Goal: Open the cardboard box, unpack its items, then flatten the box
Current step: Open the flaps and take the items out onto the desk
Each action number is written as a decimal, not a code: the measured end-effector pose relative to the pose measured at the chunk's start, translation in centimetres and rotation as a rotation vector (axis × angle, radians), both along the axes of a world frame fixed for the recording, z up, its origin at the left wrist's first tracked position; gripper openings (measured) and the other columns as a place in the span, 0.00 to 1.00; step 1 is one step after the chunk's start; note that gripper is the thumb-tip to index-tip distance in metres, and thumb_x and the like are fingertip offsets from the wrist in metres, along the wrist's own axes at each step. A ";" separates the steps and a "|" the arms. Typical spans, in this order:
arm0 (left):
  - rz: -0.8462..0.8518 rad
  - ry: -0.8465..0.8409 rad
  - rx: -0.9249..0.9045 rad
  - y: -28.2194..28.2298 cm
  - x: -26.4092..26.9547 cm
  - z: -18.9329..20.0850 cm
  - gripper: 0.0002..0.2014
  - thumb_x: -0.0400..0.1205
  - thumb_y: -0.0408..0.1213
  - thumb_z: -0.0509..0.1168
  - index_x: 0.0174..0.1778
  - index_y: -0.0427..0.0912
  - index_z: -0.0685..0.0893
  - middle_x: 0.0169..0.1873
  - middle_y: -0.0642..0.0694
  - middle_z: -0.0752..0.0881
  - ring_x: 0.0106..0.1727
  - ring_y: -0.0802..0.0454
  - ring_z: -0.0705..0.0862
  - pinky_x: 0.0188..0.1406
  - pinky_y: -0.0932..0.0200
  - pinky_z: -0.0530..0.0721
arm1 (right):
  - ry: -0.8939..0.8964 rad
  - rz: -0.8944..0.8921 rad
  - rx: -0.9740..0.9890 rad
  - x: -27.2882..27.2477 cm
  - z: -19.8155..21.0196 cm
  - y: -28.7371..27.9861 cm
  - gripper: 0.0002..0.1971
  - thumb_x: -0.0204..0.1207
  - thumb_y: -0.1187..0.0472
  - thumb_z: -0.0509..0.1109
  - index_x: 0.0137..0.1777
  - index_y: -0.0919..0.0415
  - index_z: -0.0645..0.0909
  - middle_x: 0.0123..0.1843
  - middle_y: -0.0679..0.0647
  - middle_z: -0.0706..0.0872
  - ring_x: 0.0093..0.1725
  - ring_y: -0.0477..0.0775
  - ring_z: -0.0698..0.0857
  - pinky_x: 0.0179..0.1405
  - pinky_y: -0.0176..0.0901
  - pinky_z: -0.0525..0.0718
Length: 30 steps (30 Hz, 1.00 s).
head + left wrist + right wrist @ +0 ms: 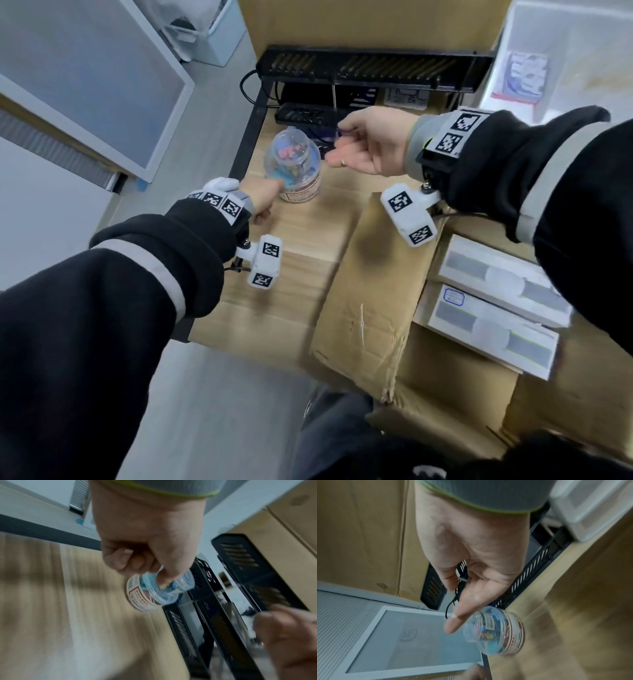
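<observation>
A clear plastic jar (294,164) of small coloured items stands on the wooden table (301,240). My left hand (265,200) is beside it with most fingers curled into the palm and one digit on the jar (154,592). My right hand (358,144) hovers just right of the jar (496,628), fingers straight and holding nothing. The cardboard box (370,291) lies open at the lower right, its flap folded out over the table. Two white boxes (496,274) lie inside it.
A black slotted rack (370,68) with cables runs along the back of the table. Behind it stands a large cardboard carton (370,20), and a white bin (565,51) is at the back right. A grey framed panel (85,85) leans on the floor to the left.
</observation>
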<state>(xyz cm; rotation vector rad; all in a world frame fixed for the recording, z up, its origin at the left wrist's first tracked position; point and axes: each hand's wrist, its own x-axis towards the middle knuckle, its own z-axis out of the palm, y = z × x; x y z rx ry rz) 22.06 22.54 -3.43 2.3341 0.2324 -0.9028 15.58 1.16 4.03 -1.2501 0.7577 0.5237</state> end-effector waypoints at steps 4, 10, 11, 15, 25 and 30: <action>-0.284 0.203 0.060 -2.3 -3.3 2.7 0.09 0.82 0.39 0.64 0.39 0.45 0.70 0.24 0.48 0.69 0.21 0.53 0.63 0.22 0.64 0.60 | -0.042 0.042 -0.009 -4.4 4.0 -4.0 0.15 0.83 0.51 0.64 0.38 0.58 0.75 0.24 0.50 0.82 0.22 0.44 0.84 0.13 0.27 0.75; -0.470 0.075 -0.146 -10.1 -8.6 10.2 0.13 0.80 0.33 0.64 0.31 0.43 0.69 0.20 0.48 0.67 0.19 0.51 0.62 0.19 0.67 0.58 | -0.027 0.065 0.013 -12.9 6.8 -8.5 0.19 0.82 0.52 0.65 0.33 0.63 0.83 0.24 0.56 0.87 0.21 0.49 0.87 0.15 0.29 0.79; -0.539 -0.057 -0.150 -11.5 -10.0 11.3 0.13 0.80 0.34 0.65 0.29 0.41 0.72 0.21 0.46 0.68 0.20 0.49 0.64 0.19 0.64 0.60 | -0.015 0.049 0.027 -14.3 6.5 -8.9 0.20 0.83 0.53 0.65 0.32 0.64 0.83 0.24 0.57 0.88 0.21 0.49 0.88 0.14 0.29 0.79; -0.925 -0.307 -0.140 -16.5 -16.5 14.5 0.25 0.80 0.40 0.69 0.19 0.45 0.65 0.20 0.50 0.63 0.24 0.53 0.61 0.20 0.59 0.59 | 0.117 0.023 -0.035 -19.7 5.4 -10.0 0.19 0.85 0.52 0.63 0.38 0.65 0.80 0.26 0.59 0.89 0.22 0.51 0.89 0.10 0.31 0.79; -1.022 0.301 0.399 -19.4 -26.3 8.3 0.17 0.83 0.45 0.62 0.49 0.31 0.81 0.37 0.34 0.87 0.35 0.39 0.86 0.39 0.53 0.86 | 0.526 0.151 -0.217 -28.6 -0.5 -8.0 0.26 0.79 0.49 0.61 0.65 0.73 0.75 0.52 0.72 0.87 0.47 0.67 0.88 0.49 0.55 0.86; -1.085 0.174 0.460 -18.5 -26.7 6.3 0.29 0.84 0.52 0.62 0.79 0.40 0.74 0.74 0.40 0.78 0.65 0.42 0.79 0.62 0.53 0.76 | 0.606 0.038 -0.230 -31.2 1.1 -7.3 0.36 0.82 0.54 0.63 0.83 0.69 0.53 0.80 0.72 0.62 0.75 0.75 0.69 0.69 0.64 0.75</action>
